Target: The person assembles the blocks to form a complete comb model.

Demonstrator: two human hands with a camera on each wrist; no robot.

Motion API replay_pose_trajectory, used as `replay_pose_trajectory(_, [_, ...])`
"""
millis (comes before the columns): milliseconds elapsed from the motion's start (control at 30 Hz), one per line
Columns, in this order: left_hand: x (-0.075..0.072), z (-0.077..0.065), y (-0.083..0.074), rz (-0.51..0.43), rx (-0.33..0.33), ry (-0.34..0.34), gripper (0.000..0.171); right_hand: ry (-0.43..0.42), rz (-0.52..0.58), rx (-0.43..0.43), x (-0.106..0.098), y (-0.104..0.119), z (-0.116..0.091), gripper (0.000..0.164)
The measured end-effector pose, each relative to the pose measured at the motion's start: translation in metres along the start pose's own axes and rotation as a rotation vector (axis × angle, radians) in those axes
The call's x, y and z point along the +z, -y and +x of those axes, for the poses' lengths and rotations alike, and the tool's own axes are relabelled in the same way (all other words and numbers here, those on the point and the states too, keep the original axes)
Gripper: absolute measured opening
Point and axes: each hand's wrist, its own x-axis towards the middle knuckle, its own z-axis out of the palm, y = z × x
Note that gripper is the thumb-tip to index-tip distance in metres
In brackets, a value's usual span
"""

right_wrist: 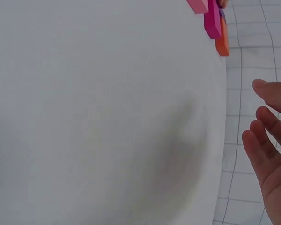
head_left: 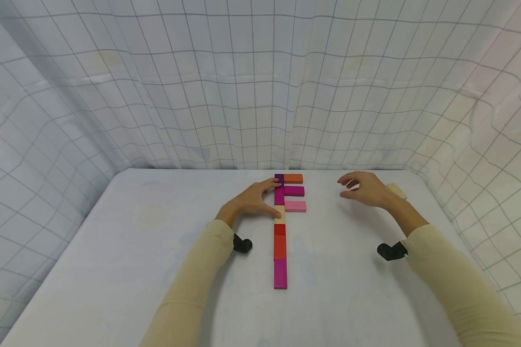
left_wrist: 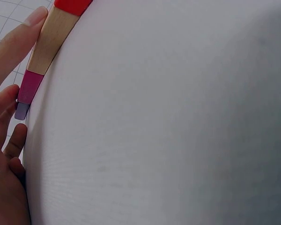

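Observation:
A straight column of coloured blocks lies on the table, seen in the head view. It holds a purple block [head_left: 278,177], a magenta block [head_left: 279,196], a bare wood block [head_left: 278,209], a red block [head_left: 280,229], an orange-red block [head_left: 280,247] and a magenta block [head_left: 280,274] nearest me. My left hand [head_left: 253,198] spans the far part, thumb on the wood block and fingertips at the purple one. Three blocks stick out rightward from the column: orange [head_left: 293,179], magenta [head_left: 294,191] and pink [head_left: 295,206]. My right hand [head_left: 365,189] hovers right of them, fingers loosely bent, holding nothing.
Behind the right wrist, a pale wood block [head_left: 397,191] lies by itself near the table's far right corner. The white table [head_left: 156,270] is bordered at the back and sides by a white grid-patterned curtain [head_left: 260,96].

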Motion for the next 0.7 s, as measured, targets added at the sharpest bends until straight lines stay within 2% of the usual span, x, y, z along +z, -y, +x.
replay_pose_trajectory(233, [0.000,-0.001,0.001,0.001,-0.003,-0.001,0.101,-0.043,-0.051,0.064,-0.023,-0.014,-0.007,0.044])
replay_pose_trajectory(467, [0.000,-0.001,0.001,-0.004,0.008,-0.010,0.101,-0.082,-0.051,0.143,-0.040,-0.036,-0.019,0.046])
replay_pose_trajectory(700, [0.000,-0.001,0.000,-0.003,-0.012,-0.003,0.101,-0.110,-0.042,0.243,-0.055,-0.059,-0.036,0.052])
